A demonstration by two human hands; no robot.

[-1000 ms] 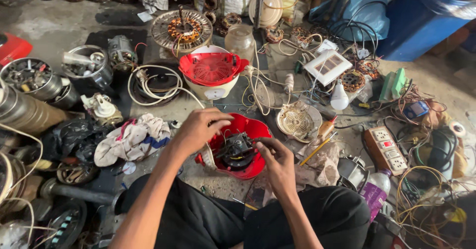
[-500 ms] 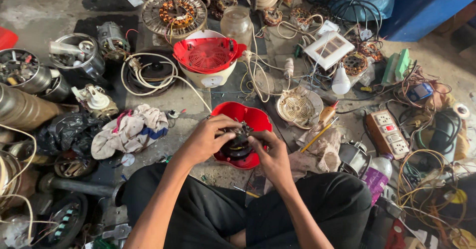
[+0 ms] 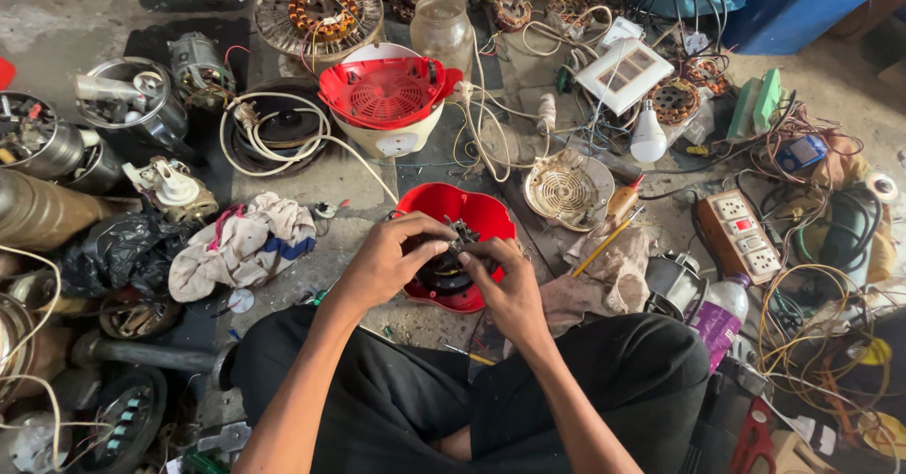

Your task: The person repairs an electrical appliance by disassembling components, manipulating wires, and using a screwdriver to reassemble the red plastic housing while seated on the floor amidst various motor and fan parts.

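A red plastic appliance base (image 3: 479, 212) lies on the floor just in front of my crossed legs. A black motor part (image 3: 444, 268) sits in its middle. My left hand (image 3: 387, 262) grips that part from the left, fingers curled over its top. My right hand (image 3: 510, 290) holds it from the right, thumb and fingers pinching near the small metal piece on top. Both hands touch each other over the part.
A white and red appliance body (image 3: 392, 106) stands behind, ringed by a white cable (image 3: 283, 144). A crumpled rag (image 3: 245, 243) lies left, a round white grille (image 3: 566, 191) and a yellow screwdriver (image 3: 604, 238) right. Motors, wires, a socket strip (image 3: 741, 233) and a bottle (image 3: 722, 318) crowd the floor.
My hands moved from the red base's edges onto the black motor part in its middle and closed on it. The view shifted slightly, so everything sits lower.
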